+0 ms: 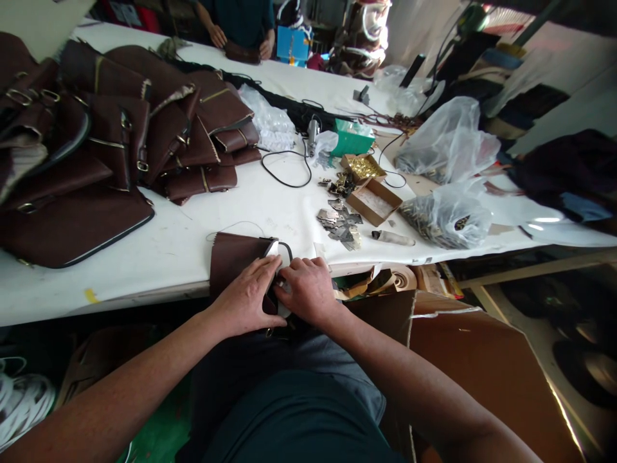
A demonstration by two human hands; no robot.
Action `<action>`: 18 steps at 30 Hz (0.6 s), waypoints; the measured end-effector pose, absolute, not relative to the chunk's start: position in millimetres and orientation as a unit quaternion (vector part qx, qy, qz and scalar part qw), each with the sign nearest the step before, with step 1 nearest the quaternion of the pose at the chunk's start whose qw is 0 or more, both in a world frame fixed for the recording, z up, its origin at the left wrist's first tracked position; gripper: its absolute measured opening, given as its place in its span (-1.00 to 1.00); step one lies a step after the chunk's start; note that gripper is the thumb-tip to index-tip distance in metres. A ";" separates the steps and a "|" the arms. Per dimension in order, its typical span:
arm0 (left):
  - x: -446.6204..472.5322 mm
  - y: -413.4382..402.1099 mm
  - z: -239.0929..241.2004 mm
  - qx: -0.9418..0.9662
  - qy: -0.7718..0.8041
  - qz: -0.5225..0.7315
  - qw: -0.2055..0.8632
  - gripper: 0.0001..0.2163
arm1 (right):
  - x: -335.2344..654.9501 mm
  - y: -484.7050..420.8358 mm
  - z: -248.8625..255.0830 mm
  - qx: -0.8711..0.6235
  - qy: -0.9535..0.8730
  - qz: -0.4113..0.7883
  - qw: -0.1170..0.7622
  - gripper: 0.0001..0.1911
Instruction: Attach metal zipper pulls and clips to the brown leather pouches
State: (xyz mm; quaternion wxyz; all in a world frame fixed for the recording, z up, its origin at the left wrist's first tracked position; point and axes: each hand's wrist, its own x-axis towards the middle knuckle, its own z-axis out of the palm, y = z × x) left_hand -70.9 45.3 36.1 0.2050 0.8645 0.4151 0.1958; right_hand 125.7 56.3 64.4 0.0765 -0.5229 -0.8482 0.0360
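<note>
A dark brown leather bag piece lies at the table's front edge and partly hangs over it. White lining and a curved black edge show at its right side. My left hand holds the leather there, fingers laid along it and thumb spread downward. Close against it, my right hand is closed, its fingers curled at the black-edged side. Whatever sits inside those fingers is hidden. Behind the hands, flat metal plates lie in a loose heap.
Brown leather bags are piled at the left. An open cardboard box, a carton of gold-coloured parts and a plastic bag of metal parts stand right. A large carton is beside my right arm. Another person's hands are across the table.
</note>
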 end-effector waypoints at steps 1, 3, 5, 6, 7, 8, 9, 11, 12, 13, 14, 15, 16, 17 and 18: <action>-71.2 45.7 36.3 0.864 0.415 0.193 0.209 0.26 | 125.6 57.6 65.0 -0.518 -0.851 0.036 0.074 -0.77; -71.5 46.2 36.6 0.863 0.416 0.190 0.215 0.26 | 126.3 60.4 66.3 -0.505 -0.860 0.034 0.066 -0.78; -71.6 46.5 37.0 0.863 0.417 0.187 0.216 0.23 | 128.6 63.5 67.4 -0.481 -0.875 0.029 0.057 -0.78; -71.5 46.5 37.2 0.863 0.418 0.185 0.216 0.22 | 130.6 65.2 67.9 -0.466 -0.883 0.028 0.056 -0.78; -71.5 46.6 37.4 0.863 0.418 0.184 0.216 0.21 | 133.3 66.9 68.3 -0.450 -0.891 0.029 0.057 -0.78; -71.4 46.6 37.7 0.863 0.419 0.183 0.216 0.20 | 136.5 68.6 68.6 -0.434 -0.898 0.031 0.060 -0.78; -71.4 46.6 38.0 0.862 0.420 0.182 0.217 0.19 | 140.3 70.5 68.9 -0.418 -0.906 0.036 0.065 -0.78; -71.1 46.6 38.6 0.860 0.424 0.180 0.218 0.17 | 148.6 74.1 69.2 -0.385 -0.918 0.052 0.074 -0.77; -70.9 46.7 39.0 0.860 0.425 0.180 0.217 0.16 | 152.7 75.9 69.0 -0.369 -0.924 0.062 0.076 -0.76; -70.8 46.8 39.4 0.861 0.425 0.181 0.216 0.14 | 156.6 77.4 68.5 -0.354 -0.929 0.071 0.078 -0.76; -70.6 46.9 39.7 0.862 0.423 0.182 0.214 0.13 | 160.0 78.7 67.7 -0.343 -0.933 0.080 0.078 -0.76; -70.5 47.0 39.9 0.863 0.419 0.185 0.212 0.11 | 163.0 79.7 66.5 -0.337 -0.934 0.088 0.079 -0.76; -70.4 47.2 39.9 0.864 0.416 0.189 0.210 0.09 | 165.3 80.3 65.1 -0.334 -0.934 0.096 0.081 -0.76; -70.5 47.4 39.9 0.865 0.412 0.193 0.210 0.07 | 167.2 80.7 63.6 -0.335 -0.932 0.107 0.086 -0.77; -70.5 47.6 39.8 0.866 0.409 0.196 0.210 0.05 | 168.7 80.8 62.2 -0.338 -0.929 0.120 0.092 -0.78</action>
